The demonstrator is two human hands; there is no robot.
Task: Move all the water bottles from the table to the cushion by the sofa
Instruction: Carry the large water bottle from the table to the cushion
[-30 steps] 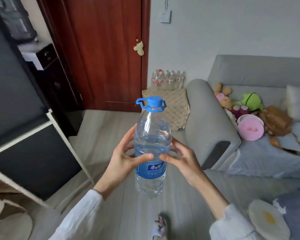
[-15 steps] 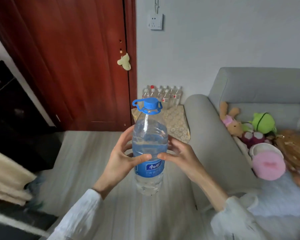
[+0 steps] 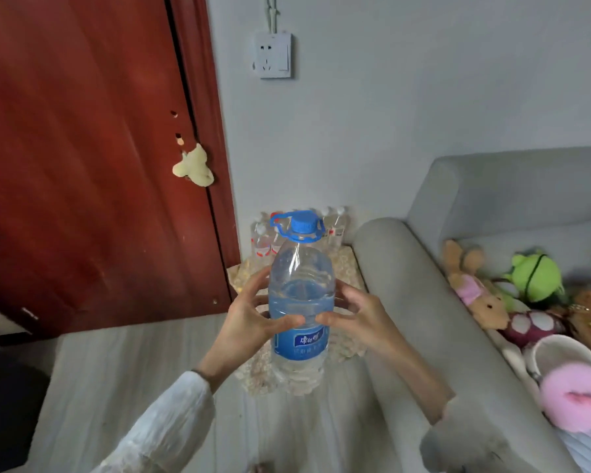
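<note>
Large water bottle, upright, carried in mid-air above cushion beside sofa arm. Left hand and right hand pressed against opposite sides of body, fingers curled round it, thumbs nearly meeting above blue label. Small bottles already standing at cushion's far edge by wall. Judged heavy: mostly full. Thin, smooth plastic likely yields and slips; two-sided mid-body hold suits, or cap handle.

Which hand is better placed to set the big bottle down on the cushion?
Neither clearly: left hand and right hand grip the clear blue-capped water bottle symmetrically above the beige patterned cushion.
</note>
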